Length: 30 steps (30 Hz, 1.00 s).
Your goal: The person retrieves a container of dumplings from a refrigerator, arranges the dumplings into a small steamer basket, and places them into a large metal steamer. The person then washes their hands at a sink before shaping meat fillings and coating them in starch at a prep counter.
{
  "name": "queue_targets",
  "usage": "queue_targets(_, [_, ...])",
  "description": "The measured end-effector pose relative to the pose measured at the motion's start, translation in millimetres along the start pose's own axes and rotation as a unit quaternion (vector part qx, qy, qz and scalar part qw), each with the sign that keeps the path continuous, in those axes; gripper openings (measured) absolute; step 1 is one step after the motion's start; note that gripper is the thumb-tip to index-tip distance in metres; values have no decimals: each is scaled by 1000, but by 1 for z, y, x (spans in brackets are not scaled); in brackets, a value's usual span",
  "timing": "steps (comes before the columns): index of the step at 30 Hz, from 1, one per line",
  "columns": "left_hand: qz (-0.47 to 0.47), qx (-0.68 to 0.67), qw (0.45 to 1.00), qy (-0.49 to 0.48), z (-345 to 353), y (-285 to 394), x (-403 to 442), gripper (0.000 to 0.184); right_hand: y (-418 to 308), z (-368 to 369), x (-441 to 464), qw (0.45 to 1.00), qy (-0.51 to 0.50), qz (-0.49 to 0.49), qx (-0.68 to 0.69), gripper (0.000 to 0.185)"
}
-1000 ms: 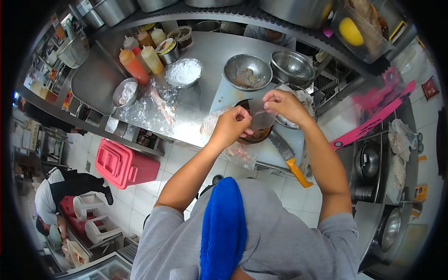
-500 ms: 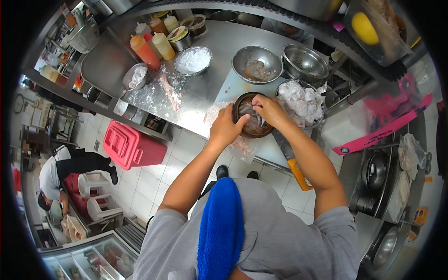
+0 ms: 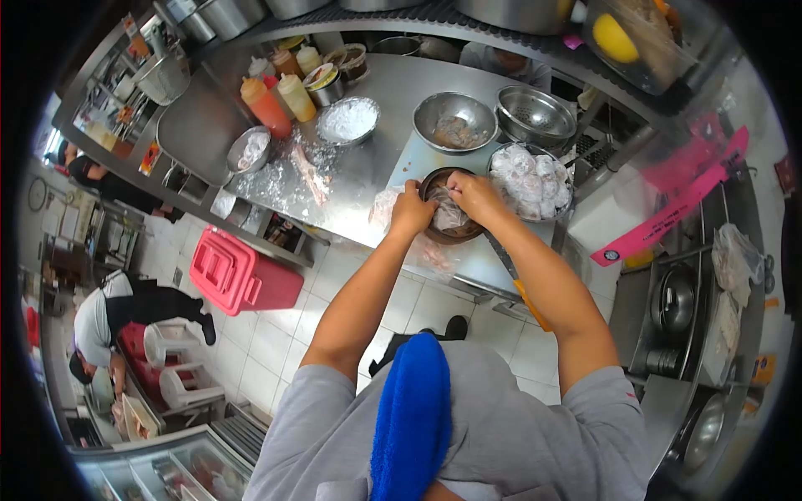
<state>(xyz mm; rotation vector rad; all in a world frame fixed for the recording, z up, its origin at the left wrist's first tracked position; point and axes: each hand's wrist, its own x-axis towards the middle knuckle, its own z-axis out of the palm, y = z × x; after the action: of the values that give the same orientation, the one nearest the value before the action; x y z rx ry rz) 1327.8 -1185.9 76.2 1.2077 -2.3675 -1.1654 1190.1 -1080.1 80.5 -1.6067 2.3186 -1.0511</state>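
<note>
A round brown bowl (image 3: 459,240) sits on a pale cutting board (image 3: 478,265). My left hand (image 3: 411,209) grips its left rim, with the thumb over the inside. My right hand (image 3: 475,197) reaches over the far right rim, fingers pinched together inside the bowl; what they hold is hidden. Glossy, wrinkled greyish stuff (image 3: 451,216) lies in the bowl, its kind unclear. Clear plastic (image 3: 383,205) lies left of the bowl. Under my right forearm is a large knife with an orange handle (image 3: 530,302), partly covered.
Beyond my hands stand a steel bowl (image 3: 428,107) with wet greyish food, a colander (image 3: 535,114) and a bowl of white-coated pieces (image 3: 530,179). Flour (image 3: 348,118) and sauce bottles (image 3: 266,107) are at left. A shelf (image 3: 368,21) overhangs the back. A person (image 3: 109,313) bends at far left.
My view has shifted slightly. Both hands stay at the brown bowl, and the stuff inside looks paler and more bunched up. Another person in dark clothing now shows at the upper left.
</note>
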Motion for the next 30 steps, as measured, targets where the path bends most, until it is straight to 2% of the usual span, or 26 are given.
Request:
queue_targets(3, [57,-14,998,18,-5,-7,0,61,-19,-5,-7,998,-6,43,-45,14])
queue_targets(4, [88,-6,995,42,-9,-10,0,61,-28,-9,-10,999,11,22,-37,15])
queue_targets(7, [122,-31,992,-4,-36,3,-10,59,-65,-35,-22,998,42,7,-41,18])
queue_targets(8, [144,-39,989,7,-41,10,-16,51,-76,-46,-28,997,57,-7,-58,19])
queue_targets(9, [151,-36,988,-1,-46,15,-20,51,-83,-55,-36,994,74,-18,-75,20])
queue_targets(11, [135,-108,977,-122,-53,33,-27,54,-91,-72,-57,988,106,-33,-106,21])
queue_targets(15, [187,-137,953,-193,-34,89,-65,48,-89,-133,-115,964,200,-47,-170,27])
queue_targets(17, [210,-127,947,-207,-5,111,-82,47,-83,-184,-156,954,275,-13,-120,31])
queue_targets(18, [225,-110,944,-215,10,124,-91,47,-79,-209,-182,945,305,34,-116,31])
queue_targets(21, [253,-82,929,-258,74,159,-122,48,-71,-270,-272,926,346,132,-77,27])
queue_targets(22, [290,-80,918,-259,98,167,-133,49,-64,-281,-303,925,336,162,-74,24])
queue_targets(23, [337,-84,900,-265,126,186,-144,49,-53,-285,-332,928,335,145,-76,23])
queue_targets(25, [376,-159,843,-352,174,226,-183,47,-24,-291,-396,921,346,134,-118,24])
queue_targets(26, [342,-154,844,-384,205,237,-199,45,-13,-294,-426,918,345,131,-144,25])
queue_targets(27, [304,-142,849,-409,238,245,-215,42,-7,-297,-456,904,360,175,-148,26])
queue_targets(29, [261,-147,825,-480,288,264,-258,38,6,-301,-515,874,390,261,-125,29])
queue_targets(30, [246,-145,820,-496,309,273,-278,36,15,-305,-539,867,398,271,-132,29])
